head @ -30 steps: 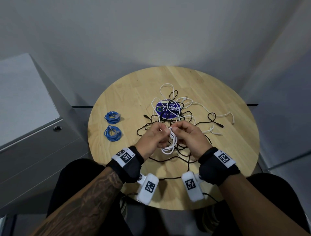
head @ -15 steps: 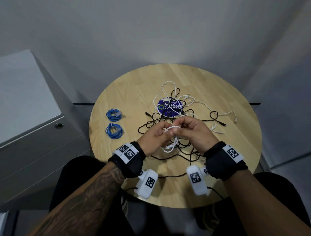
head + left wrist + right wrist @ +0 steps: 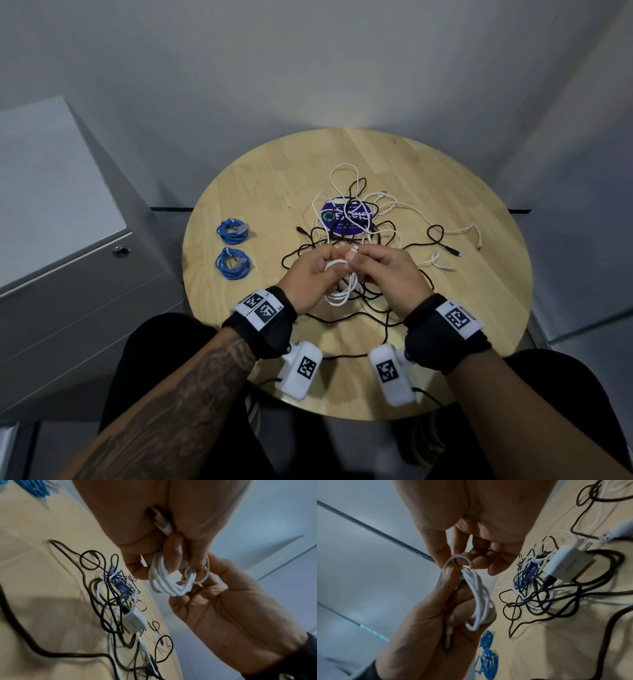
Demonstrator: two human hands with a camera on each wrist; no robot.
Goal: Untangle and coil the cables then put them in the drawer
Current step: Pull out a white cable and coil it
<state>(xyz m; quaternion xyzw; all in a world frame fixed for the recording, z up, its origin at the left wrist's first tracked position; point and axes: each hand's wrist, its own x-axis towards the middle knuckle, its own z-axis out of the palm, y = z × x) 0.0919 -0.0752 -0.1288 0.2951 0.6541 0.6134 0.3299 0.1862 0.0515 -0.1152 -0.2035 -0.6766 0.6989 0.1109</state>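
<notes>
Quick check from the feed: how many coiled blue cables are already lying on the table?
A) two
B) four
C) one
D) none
A: two blue coils lie side by side near the left edge of the round table, apart from the tangle.
</notes>
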